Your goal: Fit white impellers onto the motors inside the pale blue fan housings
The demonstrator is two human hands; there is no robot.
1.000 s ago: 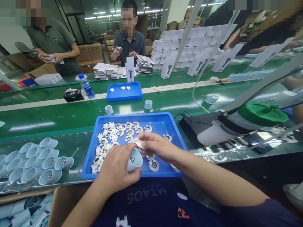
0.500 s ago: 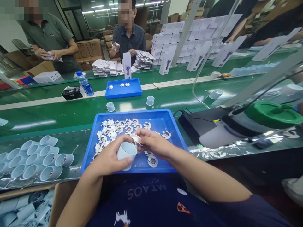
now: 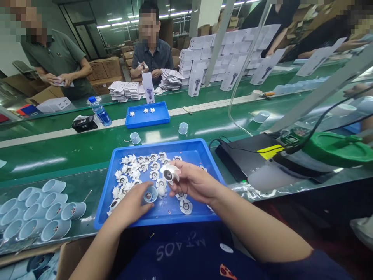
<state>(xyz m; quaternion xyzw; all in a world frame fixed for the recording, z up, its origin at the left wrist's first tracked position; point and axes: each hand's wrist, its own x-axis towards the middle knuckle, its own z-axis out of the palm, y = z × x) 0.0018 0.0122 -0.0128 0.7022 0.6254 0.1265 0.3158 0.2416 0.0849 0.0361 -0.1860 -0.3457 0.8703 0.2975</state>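
My left hand [image 3: 132,203] is closed around a small light-blue cup-shaped housing [image 3: 150,195], whose open end faces me and shows small red and metallic parts inside. Pinched in the fingers of my right hand [image 3: 196,181] is a white fan impeller [image 3: 169,173] with its dark round hub turned towards me. The impeller is up and to the right of the housing, apart from it. Both hands are over a blue tray [image 3: 190,146], where many more white impellers [image 3: 154,166] lie, some hidden by my hands.
Rows of light-blue housings [image 3: 34,209] stand at left, above a carton [image 3: 62,256] of similar parts. Beyond the tray are two housings [image 3: 183,128] and a smaller blue tray [image 3: 147,121]. A black device [image 3: 241,155] and green-lidded container [image 3: 339,149] are at right. Co-workers [image 3: 153,58] stand opposite.
The housing has tipped, so its inside now faces me. My right hand has moved the impeller slightly away from it and turned its hub towards me. The camera view has shifted a little.
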